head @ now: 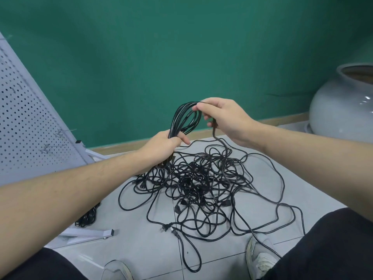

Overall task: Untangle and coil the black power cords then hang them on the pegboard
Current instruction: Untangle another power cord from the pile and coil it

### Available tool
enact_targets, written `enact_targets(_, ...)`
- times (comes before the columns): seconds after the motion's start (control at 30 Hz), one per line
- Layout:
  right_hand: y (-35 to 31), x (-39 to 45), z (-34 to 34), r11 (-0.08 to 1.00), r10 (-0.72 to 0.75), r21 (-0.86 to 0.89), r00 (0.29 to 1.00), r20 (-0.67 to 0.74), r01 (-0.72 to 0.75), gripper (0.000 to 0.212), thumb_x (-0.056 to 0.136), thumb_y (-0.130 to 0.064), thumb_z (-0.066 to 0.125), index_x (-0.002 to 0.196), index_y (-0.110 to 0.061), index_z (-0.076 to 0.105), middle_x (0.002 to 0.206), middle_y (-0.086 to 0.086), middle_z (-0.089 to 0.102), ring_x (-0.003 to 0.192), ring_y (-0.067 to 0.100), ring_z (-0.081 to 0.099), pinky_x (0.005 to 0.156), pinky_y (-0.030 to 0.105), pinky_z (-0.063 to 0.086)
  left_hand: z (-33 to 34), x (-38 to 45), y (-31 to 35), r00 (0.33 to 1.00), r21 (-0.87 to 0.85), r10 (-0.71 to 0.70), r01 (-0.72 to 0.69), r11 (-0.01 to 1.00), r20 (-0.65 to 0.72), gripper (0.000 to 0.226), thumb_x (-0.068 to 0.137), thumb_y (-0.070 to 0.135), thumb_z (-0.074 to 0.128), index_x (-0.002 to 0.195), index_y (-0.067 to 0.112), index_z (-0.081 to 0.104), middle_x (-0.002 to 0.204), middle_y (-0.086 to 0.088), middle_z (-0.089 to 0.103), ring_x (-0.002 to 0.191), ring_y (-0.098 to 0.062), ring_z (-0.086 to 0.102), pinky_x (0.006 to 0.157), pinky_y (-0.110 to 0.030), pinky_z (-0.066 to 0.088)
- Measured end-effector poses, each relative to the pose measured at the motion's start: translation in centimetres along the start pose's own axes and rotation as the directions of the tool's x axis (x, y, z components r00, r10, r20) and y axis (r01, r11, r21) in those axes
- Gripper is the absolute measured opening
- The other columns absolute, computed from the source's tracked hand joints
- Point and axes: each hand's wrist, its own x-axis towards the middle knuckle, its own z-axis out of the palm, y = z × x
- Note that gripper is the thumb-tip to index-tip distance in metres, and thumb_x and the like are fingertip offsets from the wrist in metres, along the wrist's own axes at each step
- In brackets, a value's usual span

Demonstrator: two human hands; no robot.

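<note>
**A:** Head view, centre of frame. What are your hands doing?

**B:** Your left hand [164, 144] is gripping the lower end of a partly wound coil [184, 120], fingers curled round the gathered strands. Your right hand [224, 120] is pinching the top of the loops between thumb and forefinger, and its lower fingers are curling round the trailing cord [217, 138] that is running down into the tangled pile [201, 184] on the floor [131, 245], lower centre.

**A:** What could go wrong from here?

**B:** The trailing cord is dropping straight into the densest part of the pile. If you are pulling it taut while winding, you are likely tightening crossings rather than freeing them, and lifting neighbouring cords with it. The loops in the coil are looking uneven; if your pinch is loosening, the turns are likely to slide apart.

**A:** Anything lower in the frame?

**B:** Strands are lying just beside your right shoe [260, 257], lower right, and a plug [164, 227] is resting at lower centre. If you are shifting your feet, you are risking a snag.

**A:** And the hanging step?

**B:** The pegboard [30, 122] is leaning at the left edge. A dark bundle [88, 217], probably more cord, is lying by its foot. The ceramic jar [343, 104], right edge, is standing well apart from the pile, so it seems at little risk from a whipping cord end.
</note>
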Motion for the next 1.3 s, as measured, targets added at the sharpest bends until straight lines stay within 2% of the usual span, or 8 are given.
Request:
enact_targets(0.17,0.5,0.0,0.3,0.994,-0.082,-0.085,0.98,-0.181,0.068,0.013,0.094,-0.033,0.07,0.082,-0.039,0.072,0.092,-0.027,0.069,0.096,0.003,0.062,0.101,0.043,0.053,0.8,-0.9,0.6,0.999,-0.093,0.014,-0.011,0.996,0.034,0.029,0.086,0.015,0.048,0.073,0.03,0.069,0.049,0.019,0.046,0.064,-0.021,0.038,0.069,-0.035,0.033)
enact_targets(0.23,0.6,0.0,0.4,0.999,-0.036,-0.016,0.982,-0.184,0.034,0.009,0.093,-0.037,0.07,0.101,-0.038,0.067,0.101,-0.02,0.069,0.098,0.009,0.065,0.094,0.047,0.057,1.2,-1.4,1.3,0.999,-0.139,0.031,-0.025,0.99,0.045,0.022,0.075,0.024,0.047,0.071,0.031,0.068,0.053,0.014,0.045,0.067,-0.022,0.041,0.068,-0.036,0.034)
enact_targets(0.33,0.3,0.0,0.4,0.971,0.191,0.163,0.976,-0.104,-0.172,0.051,0.091,-0.044,0.072,0.133,-0.027,0.047,0.105,0.001,0.074,0.098,0.024,0.073,0.087,0.045,0.061,1.4,-1.7,1.6,0.997,-0.178,0.042,-0.031,0.984,0.057,0.022,0.072,0.025,0.047,0.072,0.03,0.068,0.068,-0.004,0.039,0.072,-0.024,0.04,0.072,-0.038,0.033)
enact_targets(0.47,-0.2,-0.5,0.4,0.944,0.262,0.207,0.965,-0.003,-0.256,0.03,0.096,-0.04,0.067,0.105,-0.012,0.066,0.079,0.002,0.073,0.081,0.021,0.07,0.095,0.043,0.058,1.5,-2.0,1.3,0.992,-0.227,0.039,-0.012,0.974,0.118,0.022,0.075,0.021,0.049,0.072,0.029,0.069,0.065,-0.003,0.036,0.061,-0.021,0.036,0.066,-0.039,0.033)
enact_targets(0.77,-1.5,-0.6,1.9,0.792,0.299,0.545,0.953,0.045,-0.274,0.028,0.1,-0.038,0.06,0.085,-0.022,0.043,0.06,-0.005,0.023,0.051,0.014,0.034,0.071,0.032,0.035,1.8,-2.1,1.8,0.978,-0.254,0.074,-0.023,0.967,0.195,0.038,0.088,0.0,0.04,0.076,0.023,0.068,0.049,0.022,0.051,0.06,-0.01,0.04,0.051,-0.025,0.031)
enact_targets(0.93,-2.1,-0.4,2.4,0.712,0.312,0.658,0.95,0.016,-0.245,0.028,0.102,-0.033,0.059,0.083,-0.02,0.044,0.057,-0.006,0.017,0.047,0.012,0.023,0.059,0.028,0.039,1.7,-1.7,2.4,0.971,-0.321,0.139,-0.071,0.944,0.193,0.027,0.065,0.014,0.044,0.066,0.023,0.069,0.088,-0.004,0.077,0.095,-0.021,0.067,0.08,-0.03,0.047)
enact_targets(1.17,-0.5,-0.4,1.7,0.829,0.349,0.376,0.908,0.232,-0.415,0.068,0.098,-0.072,0.027,0.121,-0.014,0.056,0.103,0.01,0.066,0.093,0.026,0.065,0.087,0.044,0.054,1.5,-1.2,2.2,0.996,-0.597,0.075,-0.026,0.802,0.058,0.028,0.087,-0.007,0.039,0.071,0.006,0.058,0.061,-0.008,0.048,0.063,-0.022,0.052,0.077,-0.041,0.063)
enact_targets(1.3,1.6,-1.7,1.9,0.924,0.381,-0.121,0.843,0.381,-0.363,0.058,0.104,-0.061,0.021,0.127,-0.019,0.054,0.104,-0.001,0.073,0.099,0.017,0.067,0.092,0.045,0.041,0.9,-1.0,3.3,0.996,-0.745,-0.018,-0.053,0.665,-0.086,0.031,0.088,-0.007,0.033,0.069,0.008,0.051,0.062,-0.006,0.04,0.056,-0.022,0.048,0.071,-0.041,0.059)
